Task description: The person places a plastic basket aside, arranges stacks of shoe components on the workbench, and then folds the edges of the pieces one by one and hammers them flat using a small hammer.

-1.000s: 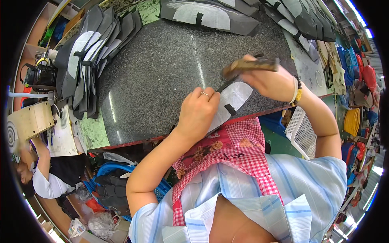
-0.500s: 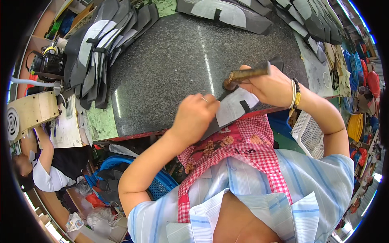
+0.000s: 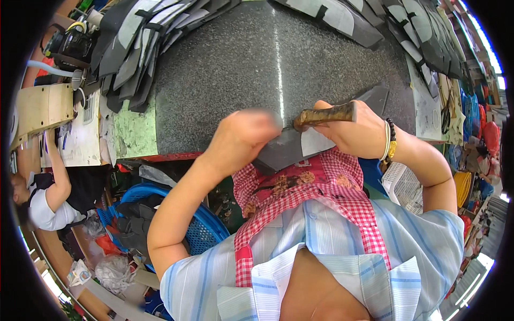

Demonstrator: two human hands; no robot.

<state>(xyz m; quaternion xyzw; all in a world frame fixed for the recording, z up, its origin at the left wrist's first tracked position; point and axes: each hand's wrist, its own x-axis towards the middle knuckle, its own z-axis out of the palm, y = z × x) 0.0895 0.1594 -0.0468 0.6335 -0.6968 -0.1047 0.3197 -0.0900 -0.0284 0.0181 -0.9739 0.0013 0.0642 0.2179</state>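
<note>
A dark grey flat panel (image 3: 284,152) with a pale grey patch (image 3: 315,142) lies over the table's near edge, its near part against my apron. My right hand (image 3: 350,128) is closed round a brown, worn tool (image 3: 326,115) with a thick stick-like shaft. The tool's rounded end points down at the panel's upper edge; its exact kind is not clear. Just left of that end, my left hand (image 3: 243,136) is curled above the panel's left part. Blur covers its fingertips, and whatever they pinch cannot be made out.
Overlapping grey panels are piled at the far left (image 3: 128,59), with more at the back (image 3: 342,24) and right (image 3: 423,37) of the dark speckled tabletop (image 3: 225,69). Below the table stand a blue basket (image 3: 206,230) and a white basket (image 3: 404,187). Another person (image 3: 51,195) works at the left.
My left hand has shifted left and off the panel's pale patch, uncovering more of its dark left part. The tool has tilted flatter in my right hand. The whole view has shifted slightly.
</note>
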